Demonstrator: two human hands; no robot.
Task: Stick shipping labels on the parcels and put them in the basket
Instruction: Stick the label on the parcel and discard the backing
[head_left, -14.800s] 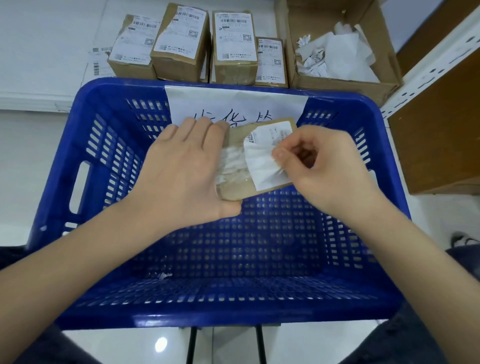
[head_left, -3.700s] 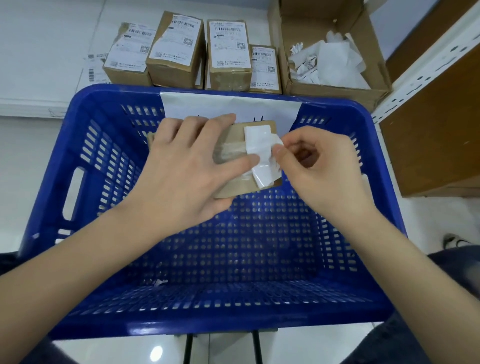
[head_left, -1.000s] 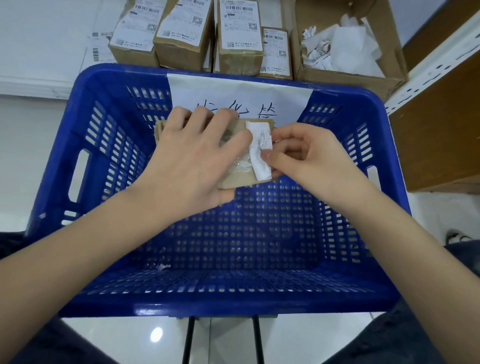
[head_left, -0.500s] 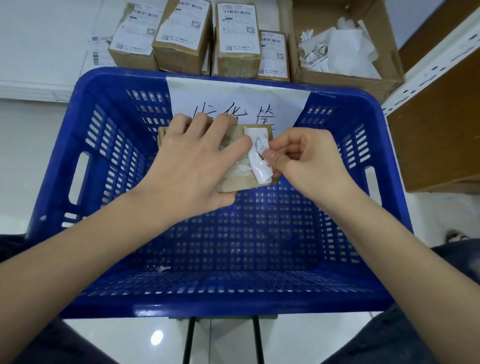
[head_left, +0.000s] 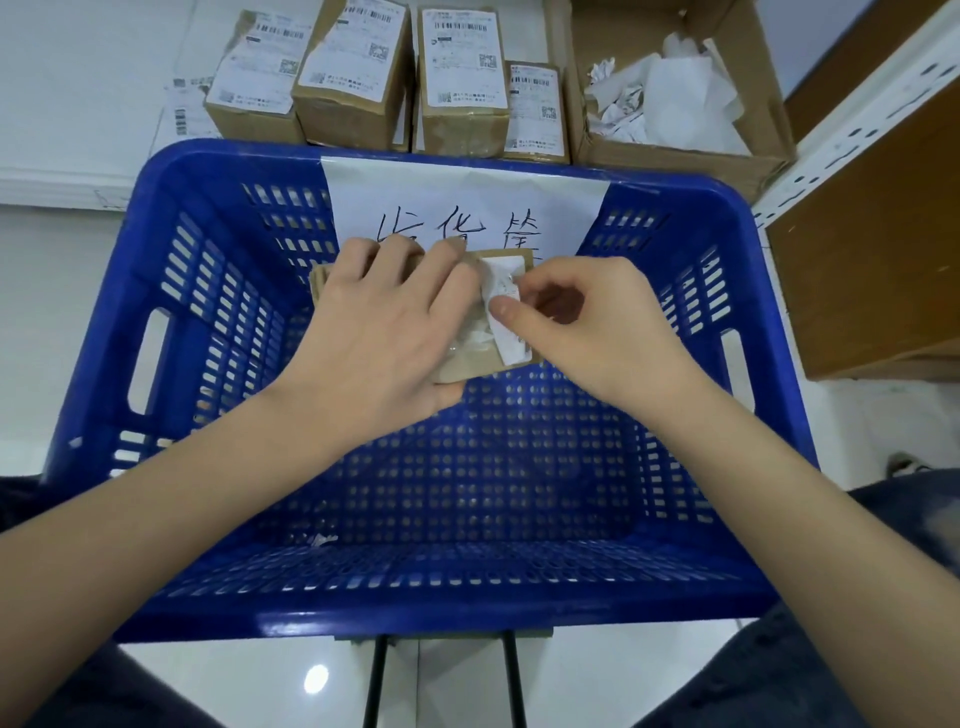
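While the blue basket (head_left: 156, 332) holds only a scrap of paper, four labelled boxes (head_left: 358, 67) wait on the floor beyond its far rim, beside a carton of crumpled paper (head_left: 670, 88). So nothing seems delivered yet, I'd say. Above the basket, the parcel (head_left: 478, 358) lies flat, long axis left to right. The left hand (head_left: 384, 332) spreads over it, gripping its edges. The right hand (head_left: 587, 322) pinches a wrinkled white label (head_left: 506, 317), half stuck near the parcel's right end; smoothing and dropping remain.
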